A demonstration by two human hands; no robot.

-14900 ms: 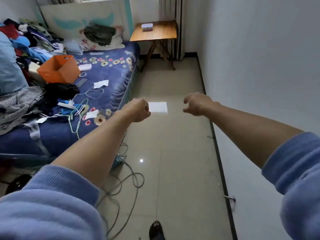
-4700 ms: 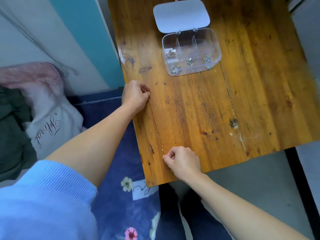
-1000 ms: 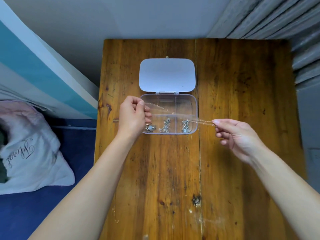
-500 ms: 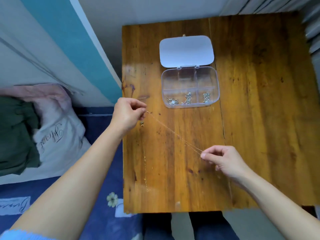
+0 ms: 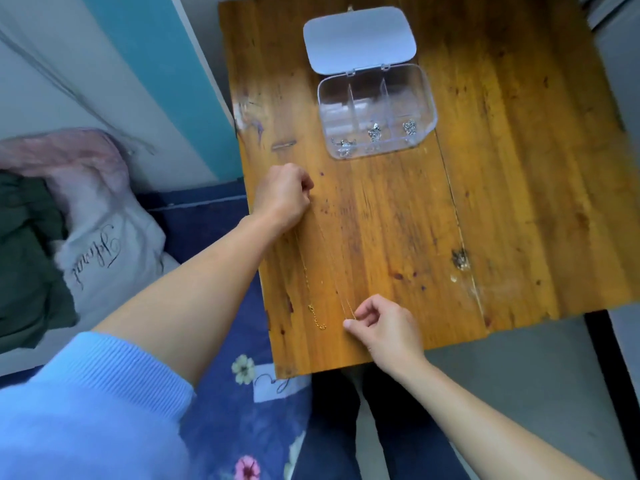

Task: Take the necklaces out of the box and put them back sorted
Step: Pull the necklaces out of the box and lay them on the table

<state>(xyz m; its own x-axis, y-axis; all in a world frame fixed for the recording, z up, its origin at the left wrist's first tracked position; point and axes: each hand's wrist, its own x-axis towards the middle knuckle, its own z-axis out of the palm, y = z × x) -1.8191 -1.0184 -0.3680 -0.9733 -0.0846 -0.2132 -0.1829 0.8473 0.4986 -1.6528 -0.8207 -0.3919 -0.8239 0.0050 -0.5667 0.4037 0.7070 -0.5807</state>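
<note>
Chain of thin gold links (image 5: 336, 271) lies stretched in a straight line on the orange-brown wooden table (image 5: 398, 220), on the near side of the clear plastic compartment box (image 5: 377, 109) and a little to its left. The left hand (image 5: 282, 197), just below the box's near-left corner, is curled into a loose fist with its fingertips pressed down on the chain's far end. The right hand (image 5: 384, 327), much nearer than the box and close to the table's front edge, pinches the chain's near end between thumb and forefinger, its other fingers loosely bent. A second gold chain (image 5: 307, 278) lies flat just left of the first, running alongside it, untouched. The box stands open, its white lid (image 5: 360, 36) folded back on the far side. Three bunched silver necklaces (image 5: 374, 131) sit in its near row, one to a compartment. Blue flowered bedding (image 5: 242, 410) lies left of the box and nearer.
</note>
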